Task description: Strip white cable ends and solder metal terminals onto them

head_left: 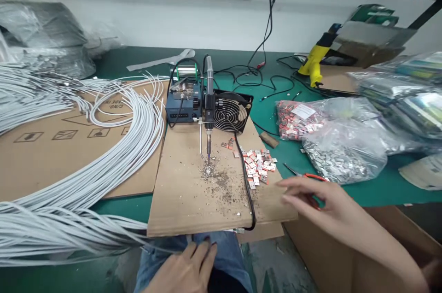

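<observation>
My left hand (188, 267) is low in front of the cardboard board (172, 201), over my lap. Its fingers are closed together around a white cable (160, 249) that runs in from the left bundle; the grip itself is partly hidden. To the right, my right hand (316, 201) hovers by the board's edge, thumb and index finger apart with nothing between them. Just left of it lies a pile of small metal connectors with orange parts (257, 166). Cutters with orange handles (316, 176) lie behind that hand, partly covered by it. A soldering iron (209, 108) stands upright in its holder, tip down over solder crumbs.
Bundles of white cable (138, 136) spread across the left side. Behind the iron are a blue soldering station (183, 111), a solder spool (186, 72) and a fan (229, 115). A black cord (247, 182) crosses the board. Bags of metal parts (345, 159) sit at right.
</observation>
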Motion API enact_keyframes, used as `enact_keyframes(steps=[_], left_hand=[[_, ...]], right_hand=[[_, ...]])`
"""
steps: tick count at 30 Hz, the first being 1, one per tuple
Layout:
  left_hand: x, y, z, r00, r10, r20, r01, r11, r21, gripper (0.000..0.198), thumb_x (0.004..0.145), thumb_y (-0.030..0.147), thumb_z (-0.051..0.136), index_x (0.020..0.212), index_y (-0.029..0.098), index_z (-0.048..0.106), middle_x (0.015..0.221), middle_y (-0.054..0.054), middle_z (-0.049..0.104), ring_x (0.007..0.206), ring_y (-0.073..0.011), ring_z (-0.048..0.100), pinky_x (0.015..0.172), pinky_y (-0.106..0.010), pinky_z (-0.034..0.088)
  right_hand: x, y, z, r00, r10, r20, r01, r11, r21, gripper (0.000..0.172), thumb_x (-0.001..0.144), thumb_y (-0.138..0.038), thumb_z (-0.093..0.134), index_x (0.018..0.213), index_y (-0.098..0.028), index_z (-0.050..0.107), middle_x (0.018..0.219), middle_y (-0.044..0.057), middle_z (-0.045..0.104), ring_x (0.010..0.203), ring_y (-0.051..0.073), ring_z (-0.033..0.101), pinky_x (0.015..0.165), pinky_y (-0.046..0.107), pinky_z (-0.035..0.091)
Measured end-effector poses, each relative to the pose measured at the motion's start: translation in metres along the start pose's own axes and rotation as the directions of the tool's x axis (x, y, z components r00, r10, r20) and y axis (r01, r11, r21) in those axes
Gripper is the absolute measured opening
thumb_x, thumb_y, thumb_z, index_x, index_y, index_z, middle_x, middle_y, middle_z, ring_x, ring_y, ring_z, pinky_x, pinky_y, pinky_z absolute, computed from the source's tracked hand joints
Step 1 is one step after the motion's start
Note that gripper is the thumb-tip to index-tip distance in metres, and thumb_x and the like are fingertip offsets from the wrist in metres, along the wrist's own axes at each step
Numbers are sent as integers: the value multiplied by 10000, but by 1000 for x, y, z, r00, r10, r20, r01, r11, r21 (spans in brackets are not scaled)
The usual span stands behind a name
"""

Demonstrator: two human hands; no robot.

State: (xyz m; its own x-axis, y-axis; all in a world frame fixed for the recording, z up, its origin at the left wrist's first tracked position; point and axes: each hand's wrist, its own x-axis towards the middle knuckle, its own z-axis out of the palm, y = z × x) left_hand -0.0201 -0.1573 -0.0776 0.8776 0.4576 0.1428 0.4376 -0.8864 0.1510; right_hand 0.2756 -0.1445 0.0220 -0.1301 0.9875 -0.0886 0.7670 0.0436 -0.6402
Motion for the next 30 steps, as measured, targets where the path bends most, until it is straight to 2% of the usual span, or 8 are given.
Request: enact_keyframes(steps=[4,6,10,14,20,23,27,30], left_hand=[[-1,-7,-2,958,176,-227,-192,980,-51,189,853,248,549,1005,177,636,828,-72,706,675,-158,608,587,-220,516],[-1,-10,-15,915,141,-379,-181,981,-70,172,856,182,538,1001,159,626,800,-68,695,676,-156,597,605,-233,514],[-3,-17,-32,928,26,-372,-51,997,-56,209,835,87,517,1013,136,616,857,-89,684,740,-182,601,674,-295,519],[3,-23,-32,927,68,-370,-72,997,3,258,868,69,429,1021,120,631,885,-90,681,751,-181,584,661,-291,492],[38,-17,-23,922,64,-383,-38,996,76,255,883,88,410,894,139,660,814,-59,645,751,-175,554,695,-297,436],[46,-15,-15,923,82,-376,-40,992,117,234,859,88,443,836,141,669,841,-51,639,778,-175,530,742,-307,399],[40,-19,-12,903,261,-342,-192,956,221,179,849,170,513,896,174,686,1058,-19,619,848,-158,493,768,-295,359],[24,-22,-23,883,291,-368,-212,948,239,150,847,215,562,906,257,693,1085,44,610,840,-141,475,766,-286,357]], right_hand=[[3,9,-6,970,103,-222,-142,975,-170,247,872,-398,503,1003,-232,632,825,84,703,640,234,589,553,339,429],[4,9,-7,949,109,-296,-162,973,-163,242,850,-387,527,988,-220,633,841,96,700,684,249,593,577,343,424],[8,11,-9,913,99,-395,-161,979,-128,177,759,-179,528,900,-218,627,779,67,665,581,193,536,547,311,387],[12,15,-4,855,11,-518,-75,992,-102,202,570,-38,372,509,-230,384,482,-9,379,449,143,343,446,278,266],[18,7,-6,885,23,-465,-117,978,-173,190,569,-53,337,509,-231,304,460,-23,298,443,134,328,448,271,241],[39,4,-15,914,37,-405,-158,950,-269,207,700,-62,341,652,-200,488,509,-8,423,506,157,442,502,268,324],[93,15,-19,963,86,-257,-194,880,-433,200,895,-199,438,1004,-156,601,886,54,631,808,196,590,729,322,441],[133,36,-19,961,184,-207,-266,824,-501,232,902,-305,542,1075,-156,581,1095,74,598,922,197,599,796,397,493]])
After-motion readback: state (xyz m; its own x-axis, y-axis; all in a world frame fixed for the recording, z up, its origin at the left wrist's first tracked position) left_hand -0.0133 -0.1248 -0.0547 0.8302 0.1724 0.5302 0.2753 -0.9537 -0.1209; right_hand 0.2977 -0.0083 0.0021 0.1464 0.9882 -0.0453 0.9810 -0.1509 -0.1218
